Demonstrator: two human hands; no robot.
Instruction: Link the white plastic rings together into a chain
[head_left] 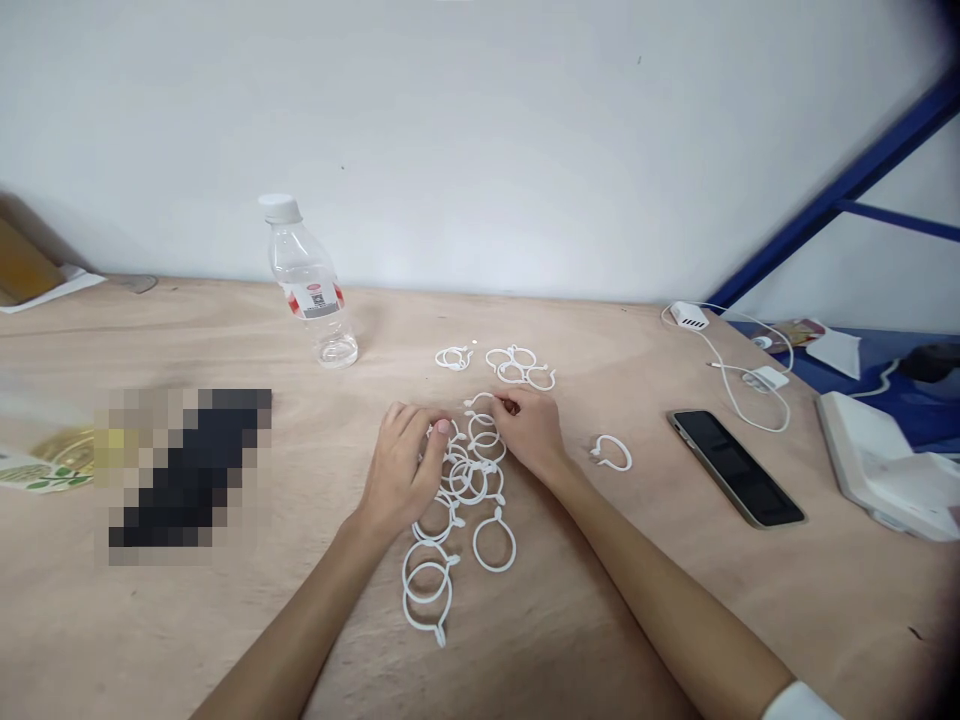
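Observation:
Several white rings with small clips lie overlapped in a loose pile [469, 481] on the wooden table [592, 640]. My left hand [409, 460] rests over the pile's left side, its fingers curled over rings; what they grip, if anything, is hidden. At the upper right of the pile, my right hand [529, 425] pinches the edge of a white ring [482, 399] between thumb and finger. One single ring [495, 541] lies below the pile, and another [615, 453] sits to the right of my right hand. Two small groups of rings [454, 357] [520, 366] lie behind my hands.
A clear plastic bottle [311, 285] stands at the back left. A blurred dark object [199, 465] lies at left. On the right are a phone [736, 468], a white charger with cable [765, 379] and a white device [885, 470]. A blue metal frame [832, 205] stands beyond.

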